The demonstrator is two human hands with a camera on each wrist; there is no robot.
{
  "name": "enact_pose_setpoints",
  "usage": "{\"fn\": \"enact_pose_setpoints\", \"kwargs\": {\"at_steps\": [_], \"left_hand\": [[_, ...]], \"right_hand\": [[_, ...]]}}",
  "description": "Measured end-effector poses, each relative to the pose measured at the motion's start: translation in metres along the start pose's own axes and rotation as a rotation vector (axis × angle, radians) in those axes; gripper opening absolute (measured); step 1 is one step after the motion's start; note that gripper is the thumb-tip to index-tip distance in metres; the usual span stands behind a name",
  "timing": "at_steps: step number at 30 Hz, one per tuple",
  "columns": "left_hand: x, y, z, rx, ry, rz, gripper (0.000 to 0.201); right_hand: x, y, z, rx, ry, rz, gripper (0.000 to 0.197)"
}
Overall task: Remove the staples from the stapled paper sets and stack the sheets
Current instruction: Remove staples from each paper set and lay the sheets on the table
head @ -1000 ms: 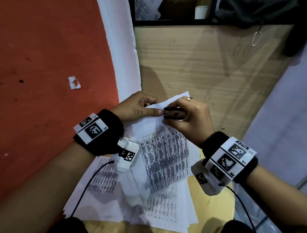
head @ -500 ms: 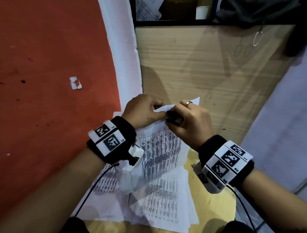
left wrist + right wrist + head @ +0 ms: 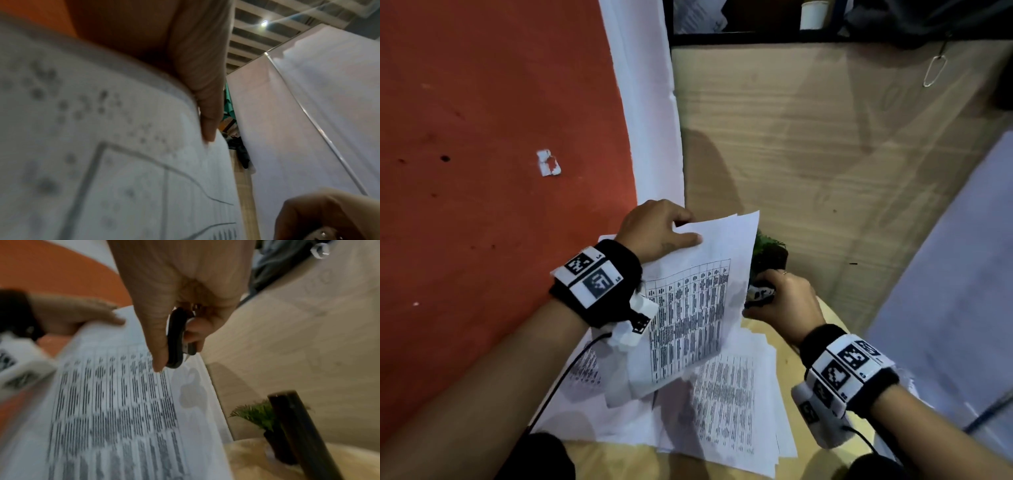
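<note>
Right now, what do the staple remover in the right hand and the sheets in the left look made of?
Staple remover: dark, smooth shell, probably plastic, with a pale pointed tip that looks like metal; blur leaves this open. Right hand grips it.
Sheets: thin matte white paper, judging by how they bend and the printed table. Left hand holds them by the top edge.

Your hands have parted. Your right hand, gripping the staple remover, has pulled off the paper set's top corner toward four o'clock, beside the set's right edge. Your left hand has lifted the set, pinched at its top, uncovering the small plant.
</note>
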State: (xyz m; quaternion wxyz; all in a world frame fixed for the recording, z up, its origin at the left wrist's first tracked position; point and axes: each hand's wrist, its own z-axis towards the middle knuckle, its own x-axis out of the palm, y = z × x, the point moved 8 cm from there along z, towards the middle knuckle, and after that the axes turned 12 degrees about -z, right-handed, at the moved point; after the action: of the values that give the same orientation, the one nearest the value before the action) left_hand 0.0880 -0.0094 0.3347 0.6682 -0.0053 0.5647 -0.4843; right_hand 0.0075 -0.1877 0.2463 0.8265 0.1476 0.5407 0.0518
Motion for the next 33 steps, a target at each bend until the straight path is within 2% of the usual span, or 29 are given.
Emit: {"fn": "enact_pose_setpoints", "kwargs": {"at_steps": [2,5,7,9,12,14,16,18,19,20,21,23,24,25,26,29,30,33], "left_hand": [[0.002,0.013,0.002,-0.009,0.05,-0.118,0.032],[0.007,0.022,0.003,-0.01,0.12,-0.273,0.021],[0.01,0.022,0.003,-0.017,0.172,-0.356,0.017],[0.012,0.019,0.003,-0.021,0.195,-0.432,0.007],[0.004,0.022,0.001,-0.041,0.152,-0.478,0.006],[-0.009,0.045,-0.008,-0.103,0.113,-0.466,0.009],[-0.026,0.079,-0.023,-0.152,0.016,-0.533,0.016],[-0.034,0.111,-0.043,-0.22,-0.134,-0.635,0.024],[-0.029,0.123,-0.054,-0.263,-0.186,-0.704,0.025],[-0.018,0.128,-0.065,-0.297,-0.191,-0.796,0.015],[-0.002,0.133,-0.075,-0.352,-0.177,-0.868,0.018],[0.023,0.139,-0.085,-0.421,-0.159,-0.913,0.079],[0.031,0.139,-0.089,-0.429,-0.193,-0.967,0.093],[0.039,0.143,-0.09,-0.443,-0.23,-1.029,0.097],[0.048,0.144,-0.092,-0.462,-0.258,-1.069,0.093],[0.061,0.143,-0.1,-0.45,-0.342,-1.066,0.044],[0.064,0.148,-0.105,-0.46,-0.371,-1.057,0.038],[0.07,0.195,-0.123,-0.548,-0.45,-1.005,0.045]], "right_hand": [[0.006,-0.008,0.005,0.05,0.075,0.275,0.045],[0.014,-0.001,0.01,0.064,0.261,0.716,0.042],[0.016,0.011,0.009,0.064,0.404,0.853,0.041],[0.016,0.02,0.01,0.048,0.473,0.886,0.039],[0.013,0.019,0.02,0.04,0.451,0.919,0.038],[0.008,0.011,0.027,0.048,0.417,0.934,0.042],[-0.003,0.002,0.03,0.046,0.382,0.975,0.055],[-0.013,-0.005,0.03,0.03,0.341,1.02,0.077],[-0.014,-0.008,0.029,0.04,0.324,1.059,0.084],[-0.012,-0.009,0.029,0.06,0.317,1.114,0.087],[-0.006,-0.009,0.027,0.089,0.314,1.174,0.086],[0.007,-0.006,0.025,0.159,0.318,1.263,0.082],[0.015,-0.004,0.024,0.196,0.327,1.281,0.078],[0.022,-0.001,0.022,0.218,0.33,1.282,0.073],[0.031,0.002,0.02,0.249,0.336,1.277,0.065],[0.061,0.004,0.009,0.339,0.356,1.272,0.034],[0.072,0.003,0.005,0.367,0.361,1.262,0.029],[0.107,-0.016,-0.011,0.486,0.322,1.127,0.026]]}}
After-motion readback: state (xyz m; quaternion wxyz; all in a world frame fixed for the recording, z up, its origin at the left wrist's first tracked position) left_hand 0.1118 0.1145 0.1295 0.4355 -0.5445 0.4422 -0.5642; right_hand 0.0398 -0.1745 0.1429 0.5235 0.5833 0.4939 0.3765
